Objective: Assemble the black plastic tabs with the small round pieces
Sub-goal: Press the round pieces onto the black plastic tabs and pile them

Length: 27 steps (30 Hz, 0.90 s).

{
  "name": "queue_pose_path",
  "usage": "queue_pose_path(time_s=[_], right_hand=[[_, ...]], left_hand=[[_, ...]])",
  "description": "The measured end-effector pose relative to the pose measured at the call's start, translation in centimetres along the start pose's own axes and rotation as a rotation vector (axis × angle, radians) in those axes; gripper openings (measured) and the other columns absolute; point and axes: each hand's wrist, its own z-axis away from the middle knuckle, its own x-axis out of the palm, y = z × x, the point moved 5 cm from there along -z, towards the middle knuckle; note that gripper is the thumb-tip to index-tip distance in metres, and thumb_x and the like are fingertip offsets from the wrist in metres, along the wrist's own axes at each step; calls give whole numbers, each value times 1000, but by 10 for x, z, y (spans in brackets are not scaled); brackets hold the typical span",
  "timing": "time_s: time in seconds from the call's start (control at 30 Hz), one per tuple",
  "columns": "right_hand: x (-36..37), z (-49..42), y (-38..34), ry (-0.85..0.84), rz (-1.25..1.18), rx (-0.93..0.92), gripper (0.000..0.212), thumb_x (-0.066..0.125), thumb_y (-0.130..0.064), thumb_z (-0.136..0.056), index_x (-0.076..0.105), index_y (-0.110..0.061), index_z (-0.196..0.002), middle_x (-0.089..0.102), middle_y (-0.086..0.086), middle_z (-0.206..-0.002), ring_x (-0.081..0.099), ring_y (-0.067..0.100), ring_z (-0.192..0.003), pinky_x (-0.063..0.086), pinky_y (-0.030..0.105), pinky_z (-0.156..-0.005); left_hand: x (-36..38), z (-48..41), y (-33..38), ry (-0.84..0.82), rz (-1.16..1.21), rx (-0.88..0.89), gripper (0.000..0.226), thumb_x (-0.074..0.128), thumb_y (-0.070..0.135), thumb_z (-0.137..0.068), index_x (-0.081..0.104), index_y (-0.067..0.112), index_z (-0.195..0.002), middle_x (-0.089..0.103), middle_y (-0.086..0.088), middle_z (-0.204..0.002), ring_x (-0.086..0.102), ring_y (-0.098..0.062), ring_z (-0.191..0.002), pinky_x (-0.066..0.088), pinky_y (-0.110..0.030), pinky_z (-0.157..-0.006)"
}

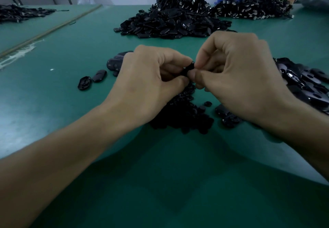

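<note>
My left hand (151, 78) and my right hand (236, 74) meet above the middle of the green table (71, 53). Between their fingertips they pinch one black plastic tab (188, 69), mostly hidden by the fingers; whether a round piece is on it I cannot tell. Directly below the hands lies a heap of small round black pieces (185, 115). Several loose black tabs (99, 76) lie to the left of my left hand. A pile of flat black tabs with holes (302, 80) lies to the right, behind my right wrist.
A big mound of black tabs (170, 23) sits at the back centre, with a tangle of black cables with metal plugs (249, 8) behind and to its right. Another dark pile (21, 13) lies far left. A long strip (53, 29) runs diagonally across the left side.
</note>
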Motion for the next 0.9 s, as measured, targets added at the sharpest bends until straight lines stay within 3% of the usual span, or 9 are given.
queue_pose_path(time_s=[0.17,0.33,0.5,0.67,0.77,0.9], right_hand=[[5,2,-7,-64,-12,-79,16,72,-7,-85,65,-22,-87,71,-9,-71,69,3,-72,59,32,-72],[7,3,-13,-35,88,-141,18,72,-10,-85,72,-28,-87,69,-13,-72,65,1,-73,54,17,-70],[10,1,-4,-67,92,-83,17,71,-9,-84,75,-25,-87,70,-14,-72,66,1,-74,53,14,-75],[6,-2,4,-31,98,-29,16,68,-9,-87,73,-24,-87,68,-14,-72,64,0,-73,52,13,-71],[5,-3,5,-32,118,-18,15,66,-10,-87,73,-23,-87,68,-14,-72,64,-1,-74,51,11,-73],[3,-6,16,-197,146,41,14,68,-15,-85,73,-28,-80,66,-16,-67,61,-11,-68,43,0,-62]], left_hand=[[0,0,0,12,-62,24,25,74,5,-84,78,24,-100,76,14,-83,71,6,-77,55,-14,-76],[2,-1,-2,-21,-59,32,24,73,0,-83,79,20,-95,77,10,-83,72,1,-78,59,-23,-77],[4,-2,-9,-15,-23,-12,24,78,3,-81,79,22,-95,78,7,-80,73,-4,-71,62,-31,-76],[-4,-4,-10,107,40,-5,32,81,6,-81,74,35,-90,77,15,-81,73,0,-74,59,-22,-77],[-12,-6,-11,205,54,-1,27,80,9,-83,73,31,-96,76,12,-82,73,-3,-76,59,-22,-76],[-20,-7,-18,252,85,-27,21,74,9,-89,71,28,-97,76,7,-79,74,-7,-74,58,-22,-71]])
